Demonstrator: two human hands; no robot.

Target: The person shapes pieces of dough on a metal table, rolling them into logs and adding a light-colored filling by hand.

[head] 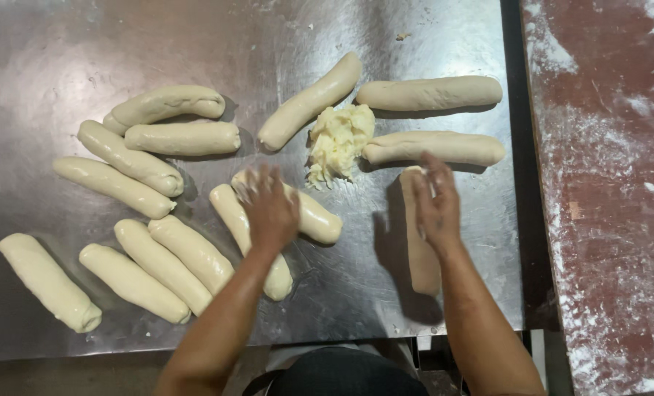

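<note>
My left hand [270, 209] lies flat, fingers spread, on two pale dough rolls [323, 218] near the middle of a steel table [63, 51]. Over another dough roll [422, 257] that points toward me, my right hand [435, 202] rests palm down at its far end. A ragged lump of yellowish filling [338, 139] sits just beyond both hands. Neither hand grips anything.
Several finished dough rolls lie in a loose group on the left [133, 282]. Three more rolls [430, 93] lie beyond and to the right of the lump. A reddish, flour-dusted surface [613, 183] runs along the right, past a dark gap.
</note>
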